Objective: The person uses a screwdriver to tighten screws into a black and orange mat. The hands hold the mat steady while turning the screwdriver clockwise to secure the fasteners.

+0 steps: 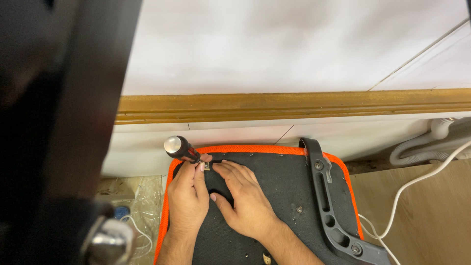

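the left hand grips a red and black screwdriver at the far left corner of an upturned seat base edged in orange mesh. the right hand rests beside it, fingertips at a small metal bracket. a black armrest lies along the right edge.
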